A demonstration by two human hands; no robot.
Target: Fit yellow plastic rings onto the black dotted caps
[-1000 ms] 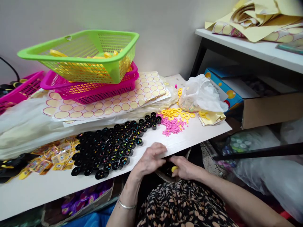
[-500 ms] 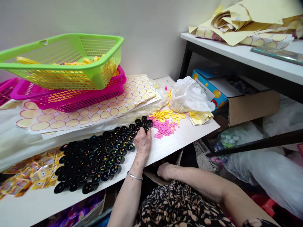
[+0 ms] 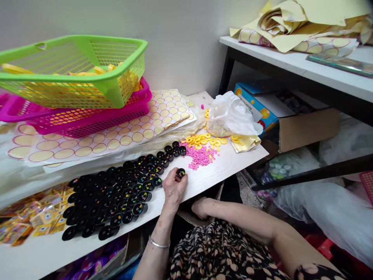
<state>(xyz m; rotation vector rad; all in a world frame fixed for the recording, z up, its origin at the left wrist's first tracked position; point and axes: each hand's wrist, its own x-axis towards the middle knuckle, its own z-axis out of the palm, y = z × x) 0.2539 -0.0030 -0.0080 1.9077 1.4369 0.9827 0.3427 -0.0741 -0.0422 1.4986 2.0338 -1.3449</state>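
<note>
One black cup (image 3: 181,174) is clamped in the left grip (image 3: 174,189), two baskets (image 3: 112,78) stacked beyond, right grip (image 3: 199,207) unclear.

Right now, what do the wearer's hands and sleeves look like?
Left hand: no glove, thin silver-coloured bangle at the wrist. Right hand, partly hidden: no glove on what shows. Right sleeve: black with a pale tan print. Left sleeve: out of frame.

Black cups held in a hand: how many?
1: the black cup in the left hand, near the other cups on the table. The right hand is partly hidden at the table edge, so another there may be unseen.
</note>
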